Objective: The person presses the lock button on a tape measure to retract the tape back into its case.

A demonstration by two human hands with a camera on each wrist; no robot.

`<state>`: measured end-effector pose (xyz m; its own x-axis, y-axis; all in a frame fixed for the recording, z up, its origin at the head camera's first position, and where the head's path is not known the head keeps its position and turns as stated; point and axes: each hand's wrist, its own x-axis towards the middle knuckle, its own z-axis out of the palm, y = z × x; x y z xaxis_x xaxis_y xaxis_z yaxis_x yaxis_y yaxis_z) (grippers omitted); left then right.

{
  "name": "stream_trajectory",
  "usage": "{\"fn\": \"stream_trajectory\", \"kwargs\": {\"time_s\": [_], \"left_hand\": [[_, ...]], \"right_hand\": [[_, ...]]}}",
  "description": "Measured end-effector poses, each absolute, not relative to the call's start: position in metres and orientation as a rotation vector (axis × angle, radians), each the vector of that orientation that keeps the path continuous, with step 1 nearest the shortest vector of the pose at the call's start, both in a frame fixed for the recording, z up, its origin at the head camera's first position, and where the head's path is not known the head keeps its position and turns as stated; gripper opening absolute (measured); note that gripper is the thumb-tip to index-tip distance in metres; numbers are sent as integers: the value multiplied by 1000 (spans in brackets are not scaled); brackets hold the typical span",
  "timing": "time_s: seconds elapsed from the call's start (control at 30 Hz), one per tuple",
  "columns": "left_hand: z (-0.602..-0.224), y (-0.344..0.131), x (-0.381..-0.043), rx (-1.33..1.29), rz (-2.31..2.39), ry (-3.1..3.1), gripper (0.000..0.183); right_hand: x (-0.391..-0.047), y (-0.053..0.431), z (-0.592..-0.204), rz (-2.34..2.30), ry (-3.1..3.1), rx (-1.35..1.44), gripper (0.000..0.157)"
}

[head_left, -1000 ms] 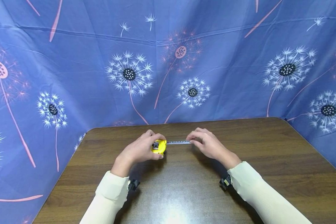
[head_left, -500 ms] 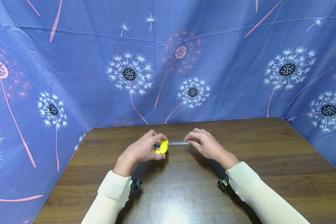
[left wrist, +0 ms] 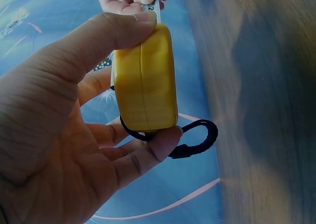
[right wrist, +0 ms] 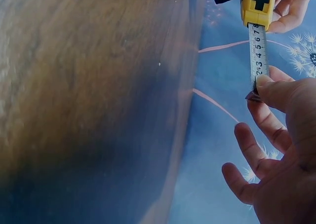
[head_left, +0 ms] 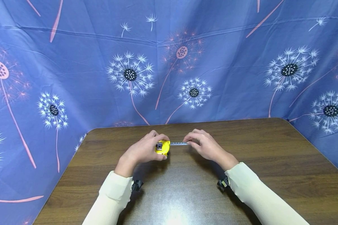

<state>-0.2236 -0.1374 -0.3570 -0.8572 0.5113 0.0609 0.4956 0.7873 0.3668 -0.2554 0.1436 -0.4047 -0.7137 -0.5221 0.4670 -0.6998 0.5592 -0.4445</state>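
A yellow tape measure is held in my left hand, thumb on one edge and fingers under the opposite edge in the left wrist view. A black wrist loop hangs from the case. From its mouth runs a short silver blade, marked with numbers up to about 8 at the case. My right hand pinches the hooked end of the blade between thumb and forefinger, its other fingers spread loosely in the right wrist view. The blade stretches straight between both hands, above the table.
Beneath the hands lies a brown wood-grain table with rounded far corners. A blue cloth printed with dandelions hangs behind it and along both sides. Black wrist cameras sit at both sleeve cuffs.
My right hand has moved left, and my left hand with the case slightly right. The exposed stretch of blade between them has become shorter.
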Motion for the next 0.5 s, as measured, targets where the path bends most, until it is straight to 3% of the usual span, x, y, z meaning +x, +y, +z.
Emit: {"fn": "stream_trajectory", "kwargs": {"time_s": [0.5], "left_hand": [[-356,-132,-224,800,582,2913,60]], "right_hand": [[-256,138,-408,898,-2503,1026,17]]}}
